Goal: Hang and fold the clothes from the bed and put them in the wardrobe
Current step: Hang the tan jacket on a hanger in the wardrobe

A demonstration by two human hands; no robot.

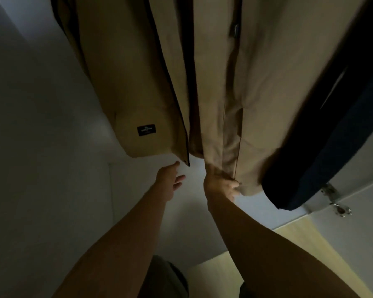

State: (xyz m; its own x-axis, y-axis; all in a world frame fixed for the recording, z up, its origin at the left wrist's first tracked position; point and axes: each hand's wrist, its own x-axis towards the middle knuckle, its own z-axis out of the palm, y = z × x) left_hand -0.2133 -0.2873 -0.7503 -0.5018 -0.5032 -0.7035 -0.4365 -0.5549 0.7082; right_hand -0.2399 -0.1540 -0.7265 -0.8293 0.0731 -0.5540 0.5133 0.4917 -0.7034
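Dim white wardrobe (41, 125) interior | tan jacket (125, 72) hung there, front open | my right hand (222, 188) pinched jacket's hem, I judged to steady it | my left hand (170, 181) was empty, fingers loose, below jacket's other hem

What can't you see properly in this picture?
1. What the tan jacket hangs from: cut off by the top edge of the head view.
2. The words on the black label: too small and blurred to read.
3. The dark garment on the right: too dim, and cut off by the right edge, so its kind is unclear.
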